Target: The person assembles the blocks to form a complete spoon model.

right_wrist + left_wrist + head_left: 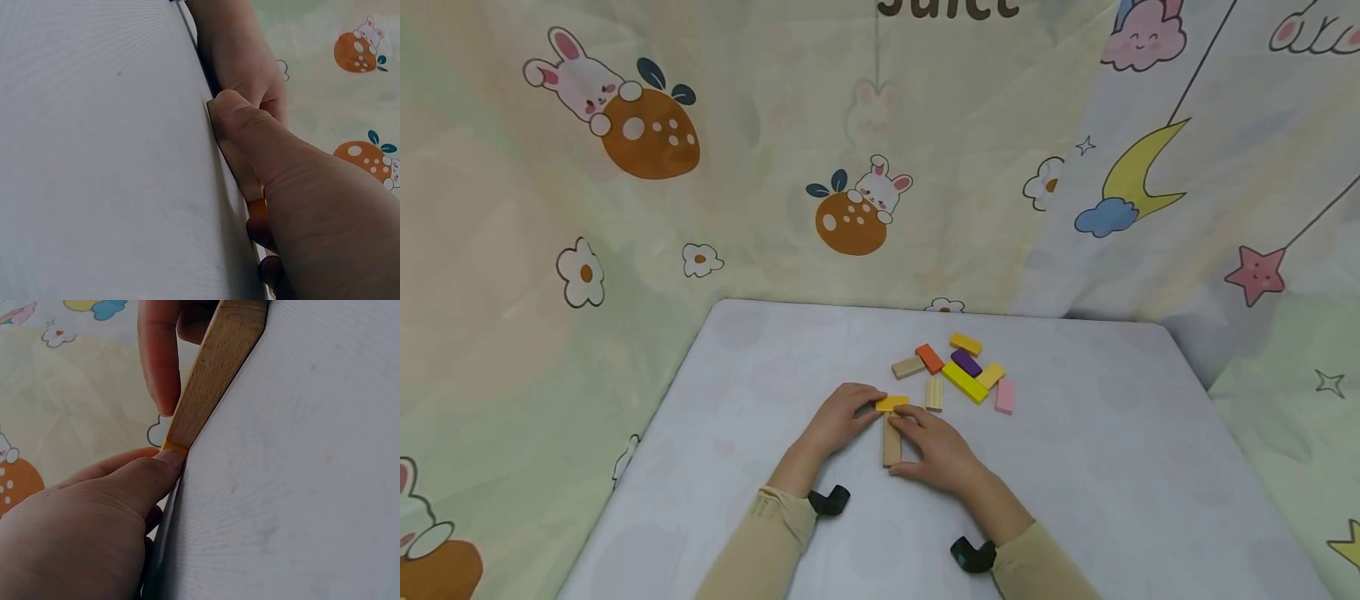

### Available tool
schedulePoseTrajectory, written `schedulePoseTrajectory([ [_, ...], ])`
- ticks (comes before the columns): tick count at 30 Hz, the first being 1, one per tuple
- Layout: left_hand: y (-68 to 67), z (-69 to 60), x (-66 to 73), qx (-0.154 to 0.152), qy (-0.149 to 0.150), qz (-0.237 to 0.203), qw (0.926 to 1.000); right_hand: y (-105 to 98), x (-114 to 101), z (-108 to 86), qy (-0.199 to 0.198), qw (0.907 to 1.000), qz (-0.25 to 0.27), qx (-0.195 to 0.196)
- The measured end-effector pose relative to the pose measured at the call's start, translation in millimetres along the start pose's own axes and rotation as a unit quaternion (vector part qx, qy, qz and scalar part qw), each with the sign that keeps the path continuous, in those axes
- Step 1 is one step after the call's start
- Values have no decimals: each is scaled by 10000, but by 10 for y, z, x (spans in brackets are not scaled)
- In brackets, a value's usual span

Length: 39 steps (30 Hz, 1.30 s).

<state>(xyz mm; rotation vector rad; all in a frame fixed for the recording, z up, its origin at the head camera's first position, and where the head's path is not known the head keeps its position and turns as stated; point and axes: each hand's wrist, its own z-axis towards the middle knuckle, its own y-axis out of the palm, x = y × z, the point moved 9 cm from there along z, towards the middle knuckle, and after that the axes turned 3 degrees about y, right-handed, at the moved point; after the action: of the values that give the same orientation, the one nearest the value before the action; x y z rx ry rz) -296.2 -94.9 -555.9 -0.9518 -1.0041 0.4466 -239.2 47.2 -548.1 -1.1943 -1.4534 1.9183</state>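
A natural wooden block (891, 443) lies lengthwise on the table, its far end meeting a yellow block (892, 403) set crosswise. My left hand (842, 421) pinches the left end of the yellow block; in the left wrist view its thumb (164, 464) presses right at the joint. My right hand (942, 454) holds the wooden block, thumb at its near end and fingers near the far end beside the yellow block. The right wrist view shows that thumb (240, 115) on the wood, while the palm partly hides both blocks.
Beyond the hands lies a loose group: two plain wooden blocks (908, 367) (934, 394), an orange block (929, 358), a purple block (966, 362), several yellow ones (965, 382) and a pink block (1004, 397). The white table (1075, 467) ends against a printed cloth (760, 208).
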Motion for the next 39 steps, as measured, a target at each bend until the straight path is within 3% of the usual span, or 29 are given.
schedulePoseTrajectory([
  [11,-3,-10,22,30,63,77,9999,5,12,4,83,10000,28,-27],
  [16,39,-14,30,-139,148,154,9997,12,10,4,28,10000,18,20],
  [23,128,-5,39,-498,321,606,9964,-12,12,1,51,10000,72,19],
  [39,125,-7,35,-444,276,573,9970,1,18,1,35,9999,86,45],
])
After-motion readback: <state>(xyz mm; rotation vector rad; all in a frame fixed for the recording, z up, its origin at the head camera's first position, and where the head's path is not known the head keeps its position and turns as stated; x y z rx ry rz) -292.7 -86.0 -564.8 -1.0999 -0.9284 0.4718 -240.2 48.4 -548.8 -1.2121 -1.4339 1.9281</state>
